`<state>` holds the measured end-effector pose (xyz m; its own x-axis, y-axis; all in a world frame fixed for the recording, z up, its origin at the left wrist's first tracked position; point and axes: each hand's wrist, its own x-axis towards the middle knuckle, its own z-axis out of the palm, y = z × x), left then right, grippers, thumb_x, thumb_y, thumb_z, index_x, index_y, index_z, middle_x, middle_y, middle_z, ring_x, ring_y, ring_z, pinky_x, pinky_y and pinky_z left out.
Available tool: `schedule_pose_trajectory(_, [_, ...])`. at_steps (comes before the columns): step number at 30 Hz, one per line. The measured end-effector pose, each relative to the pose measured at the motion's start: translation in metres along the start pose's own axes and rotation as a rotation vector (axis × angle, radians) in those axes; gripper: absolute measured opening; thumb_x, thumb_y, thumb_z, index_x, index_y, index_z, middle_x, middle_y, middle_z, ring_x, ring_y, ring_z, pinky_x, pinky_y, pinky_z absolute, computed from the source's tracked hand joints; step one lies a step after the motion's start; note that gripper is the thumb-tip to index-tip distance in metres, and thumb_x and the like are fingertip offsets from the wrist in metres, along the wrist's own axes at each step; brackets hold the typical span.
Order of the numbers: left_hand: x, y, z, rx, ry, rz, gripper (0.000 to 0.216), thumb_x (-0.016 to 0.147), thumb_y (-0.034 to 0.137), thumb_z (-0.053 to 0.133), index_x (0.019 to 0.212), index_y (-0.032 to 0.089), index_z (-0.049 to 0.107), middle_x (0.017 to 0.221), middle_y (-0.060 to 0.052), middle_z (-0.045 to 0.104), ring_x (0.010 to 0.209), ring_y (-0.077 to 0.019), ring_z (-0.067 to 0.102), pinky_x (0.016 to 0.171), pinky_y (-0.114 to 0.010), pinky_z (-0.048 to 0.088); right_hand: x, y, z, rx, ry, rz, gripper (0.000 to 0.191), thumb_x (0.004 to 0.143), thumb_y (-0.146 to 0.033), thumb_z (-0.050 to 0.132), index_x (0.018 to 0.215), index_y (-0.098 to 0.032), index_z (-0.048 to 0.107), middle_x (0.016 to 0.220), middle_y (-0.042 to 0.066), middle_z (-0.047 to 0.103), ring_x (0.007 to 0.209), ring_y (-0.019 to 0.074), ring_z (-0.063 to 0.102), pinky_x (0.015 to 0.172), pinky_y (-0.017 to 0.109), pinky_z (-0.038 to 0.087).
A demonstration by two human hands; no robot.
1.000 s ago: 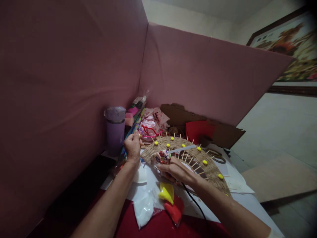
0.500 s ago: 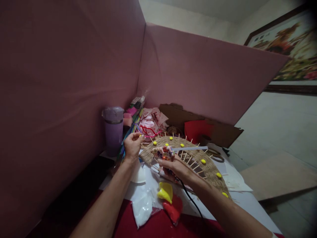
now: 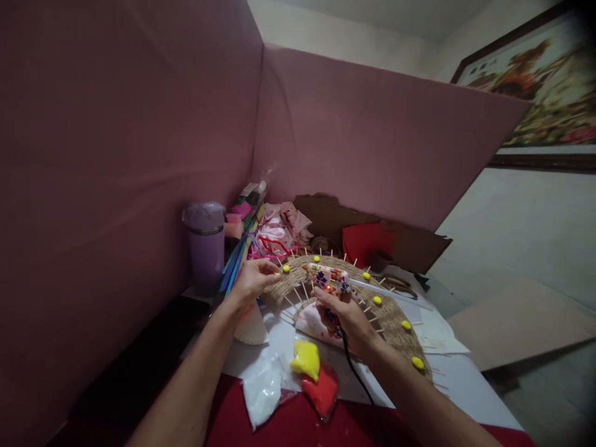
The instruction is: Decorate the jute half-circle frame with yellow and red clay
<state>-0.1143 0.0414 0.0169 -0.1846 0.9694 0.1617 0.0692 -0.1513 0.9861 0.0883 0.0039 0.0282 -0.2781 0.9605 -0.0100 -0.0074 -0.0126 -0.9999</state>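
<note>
A half-round woven jute piece (image 3: 395, 313) with wooden sticks poking out and several yellow beads along its rim lies on the white table top. My right hand (image 3: 347, 316) is closed round a flower-patterned glue gun (image 3: 328, 278), its black cord trailing back along my arm and a clear glue stick jutting out to the right. My left hand (image 3: 254, 279) pinches the left end of the woven piece, fingertips pressed together beside a yellow bead (image 3: 285, 269).
A purple tumbler (image 3: 203, 245) stands at the left by the pink wall. Coloured sticks, pink cloth and cardboard pile up behind. Bags of yellow (image 3: 305, 359), red (image 3: 321, 391) and white (image 3: 261, 390) clay lie near me. Scissors (image 3: 398, 284) rest at the right.
My right hand has swung the glue gun up and rightward over the woven piece. My left hand has dropped from the coloured sticks to the piece's left rim.
</note>
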Motion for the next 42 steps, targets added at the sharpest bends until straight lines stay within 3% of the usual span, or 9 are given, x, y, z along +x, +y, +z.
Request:
schedule_pose_trajectory(8, [-0.001, 0.000, -0.002, 0.254, -0.083, 0.023, 0.012, 0.049, 0.024, 0.069, 0.056, 0.014, 0.066, 0.053, 0.000, 0.060, 0.052, -0.0122, 0.051, 0.049, -0.023, 0.036, -0.019, -0.012, -0.044, -0.065, 0.187, -0.100, 0.038, 0.072, -0.048, 0.065, 0.059, -0.016, 0.049, 0.046, -0.005, 0.044, 0.033, 0.0048, 0.034, 0.030, 0.017, 0.025])
schedule_pose_trajectory(15, [-0.003, 0.015, 0.001, 0.314, 0.034, 0.059, 0.019, 0.050, 0.033, 0.068, 0.056, 0.015, 0.065, 0.053, 0.000, 0.060, 0.051, -0.0117, 0.049, 0.048, -0.022, 0.035, -0.057, -0.030, -0.140, -0.148, 0.555, -0.149, 0.039, 0.066, -0.050, 0.068, 0.065, -0.018, 0.047, 0.051, -0.006, 0.045, 0.033, 0.0045, 0.033, 0.029, 0.017, 0.022])
schedule_pose_trajectory(20, [-0.005, 0.021, 0.003, 0.321, 0.093, 0.049, 0.026, 0.046, 0.039, 0.070, 0.056, 0.016, 0.065, 0.054, 0.000, 0.061, 0.051, -0.0124, 0.049, 0.047, -0.022, 0.034, -0.093, -0.011, -0.211, -0.437, 0.647, -0.036, 0.029, 0.071, -0.044, 0.058, 0.062, -0.018, 0.048, 0.047, -0.004, 0.044, 0.039, 0.0092, 0.039, 0.035, 0.020, 0.028])
schedule_pose_trajectory(22, [-0.004, 0.021, 0.004, 0.321, 0.102, 0.037, 0.027, 0.045, 0.040, 0.070, 0.056, 0.016, 0.065, 0.055, 0.000, 0.062, 0.052, -0.0124, 0.050, 0.048, -0.022, 0.035, -0.105, -0.001, -0.234, -0.652, 0.537, -0.012, 0.023, 0.070, -0.040, 0.057, 0.063, -0.019, 0.052, 0.048, -0.003, 0.047, 0.042, 0.0125, 0.044, 0.039, 0.023, 0.035])
schedule_pose_trajectory(24, [-0.004, 0.019, 0.004, 0.313, 0.103, 0.027, 0.028, 0.044, 0.040, 0.070, 0.057, 0.016, 0.065, 0.057, 0.000, 0.062, 0.053, -0.0127, 0.050, 0.050, -0.022, 0.036, -0.114, 0.008, -0.254, -0.809, 0.456, -0.080, 0.019, 0.068, -0.033, 0.057, 0.080, -0.019, 0.060, 0.065, 0.001, 0.061, 0.059, 0.0180, 0.057, 0.054, 0.026, 0.045])
schedule_pose_trajectory(27, [-0.003, 0.017, 0.004, 0.310, 0.094, 0.022, 0.029, 0.046, 0.041, 0.071, 0.061, 0.016, 0.066, 0.060, -0.001, 0.063, 0.056, -0.0132, 0.051, 0.051, -0.023, 0.035, -0.119, 0.017, -0.277, -1.085, 0.421, -0.118, 0.036, 0.065, -0.023, 0.051, 0.098, -0.018, 0.064, 0.093, 0.007, 0.066, 0.086, 0.0248, 0.061, 0.074, 0.032, 0.047])
schedule_pose_trajectory(30, [-0.003, 0.016, 0.005, 0.307, 0.090, 0.020, 0.031, 0.047, 0.041, 0.071, 0.064, 0.016, 0.066, 0.061, -0.001, 0.063, 0.057, -0.0138, 0.050, 0.051, -0.023, 0.034, -0.114, 0.025, -0.292, -1.273, 0.331, -0.087, 0.044, 0.064, -0.014, 0.046, 0.103, -0.019, 0.064, 0.097, 0.008, 0.065, 0.089, 0.0242, 0.060, 0.076, 0.032, 0.046])
schedule_pose_trajectory(36, [-0.004, 0.014, 0.004, 0.303, 0.113, 0.032, 0.027, 0.050, 0.039, 0.070, 0.064, 0.016, 0.065, 0.063, -0.002, 0.064, 0.061, -0.0149, 0.051, 0.055, -0.024, 0.036, -0.092, 0.039, -0.300, -1.292, 0.200, -0.053, 0.044, 0.068, -0.016, 0.051, 0.111, -0.018, 0.062, 0.098, 0.009, 0.064, 0.088, 0.0228, 0.060, 0.077, 0.031, 0.046])
schedule_pose_trajectory(42, [-0.003, 0.014, 0.003, 0.317, 0.105, 0.045, 0.033, 0.050, 0.043, 0.070, 0.065, 0.015, 0.066, 0.062, -0.002, 0.065, 0.059, -0.0150, 0.053, 0.053, -0.023, 0.036, -0.091, 0.035, -0.298, -1.381, 0.206, 0.044, 0.057, 0.068, -0.013, 0.048, 0.125, -0.016, 0.052, 0.108, 0.011, 0.063, 0.098, 0.0237, 0.059, 0.084, 0.034, 0.045])
